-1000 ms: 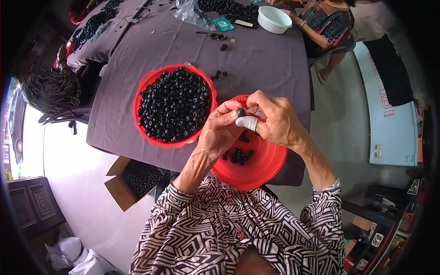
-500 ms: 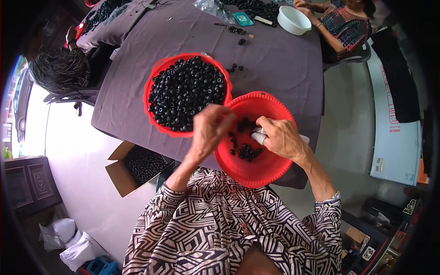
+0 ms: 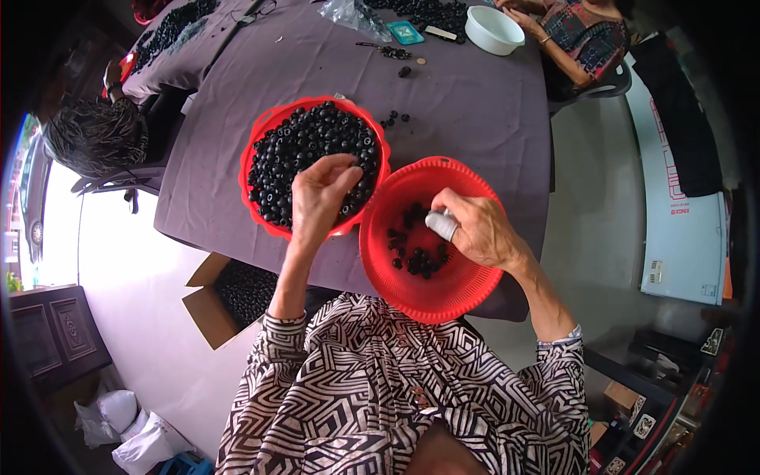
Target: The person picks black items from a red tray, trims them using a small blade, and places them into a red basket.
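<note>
Small black round bead-like pieces (image 3: 317, 131) fill a scalloped red basin (image 3: 247, 158) on the table. Over its near right part is my left hand (image 3: 317, 198), thumb and fingertips drawn together; whether a piece sits between them is unclear. To the right, a ribbed red basket (image 3: 459, 305) holds a few small clusters of black pieces (image 3: 426, 261). My right hand (image 3: 483, 233) is above this basket's right half, its fingers curled into a pinch and one digit wrapped in a white cover (image 3: 442, 226). What that pinch holds, if anything, is hidden.
Loose black pieces (image 3: 394, 119) lie beyond the basket on the grey-covered table (image 3: 475, 111). A white bowl (image 3: 495, 30) stands at the far right by a seated person (image 3: 582, 47). Another person (image 3: 99, 131) sits at left. An open carton (image 3: 207, 309) of black pieces is below the table edge.
My left hand has moved left, from between the two red containers to over the full basin. My right hand has stayed above the basket. The whole view has shifted slightly.
</note>
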`<state>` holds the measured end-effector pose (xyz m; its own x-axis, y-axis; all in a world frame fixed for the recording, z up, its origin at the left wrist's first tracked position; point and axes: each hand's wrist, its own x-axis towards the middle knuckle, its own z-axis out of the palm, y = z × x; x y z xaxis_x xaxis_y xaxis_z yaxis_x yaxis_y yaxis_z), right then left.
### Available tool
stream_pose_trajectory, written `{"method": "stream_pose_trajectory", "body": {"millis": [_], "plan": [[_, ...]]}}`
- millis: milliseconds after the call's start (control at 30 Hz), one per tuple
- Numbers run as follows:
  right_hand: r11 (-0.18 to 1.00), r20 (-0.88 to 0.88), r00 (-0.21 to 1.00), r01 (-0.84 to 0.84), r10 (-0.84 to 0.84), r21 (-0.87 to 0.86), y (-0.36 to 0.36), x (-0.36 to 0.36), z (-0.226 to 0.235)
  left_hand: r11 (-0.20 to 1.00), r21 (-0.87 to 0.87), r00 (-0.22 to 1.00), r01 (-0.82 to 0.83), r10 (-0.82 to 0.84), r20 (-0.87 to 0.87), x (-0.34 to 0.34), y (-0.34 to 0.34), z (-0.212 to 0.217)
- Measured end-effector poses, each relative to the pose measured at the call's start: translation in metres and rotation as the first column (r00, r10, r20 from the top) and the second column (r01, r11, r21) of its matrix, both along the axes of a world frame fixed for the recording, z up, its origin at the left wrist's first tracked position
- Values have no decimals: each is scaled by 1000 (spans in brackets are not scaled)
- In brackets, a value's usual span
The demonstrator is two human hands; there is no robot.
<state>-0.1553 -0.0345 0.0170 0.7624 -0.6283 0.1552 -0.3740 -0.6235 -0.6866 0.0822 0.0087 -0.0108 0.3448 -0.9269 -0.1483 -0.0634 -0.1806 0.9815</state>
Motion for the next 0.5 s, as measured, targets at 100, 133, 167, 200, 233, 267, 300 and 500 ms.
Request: {"method": "stream_pose_trajectory", "body": {"millis": [100, 133, 167, 200, 233, 267, 300, 500], "plan": [[999, 178, 983, 47, -43, -17, -9, 11, 15, 976, -191, 813, 99, -190, -550, -14, -2, 16], [998, 178, 983, 53, -48, -20, -11, 16, 17, 943, -321, 591, 92, -312, -744, -21, -2, 17], [993, 201, 977, 92, -76, -70, -13, 19, 22, 937, -342, 550, 75, -325, -769, -27, -2, 17], [984, 225, 969, 133, -104, -119, -15, 22, 27, 909, -393, 526, 142, -405, -747, -32, -2, 21], [979, 228, 967, 151, -117, -139, -17, 23, 31, 914, -385, 547, 128, -389, -741, -40, -2, 27], [978, 226, 967, 154, -120, -141, -18, 24, 35, 921, -375, 569, 106, -366, -737, -46, -2, 32], [979, 179, 976, 151, -126, -134, -19, 25, 39, 920, -377, 565, 109, -369, -738, -50, -3, 33], [978, 62, 989, 140, -132, -153, -20, 20, 53, 898, -421, 560, 128, -415, -717, -63, -1, 37]]}}
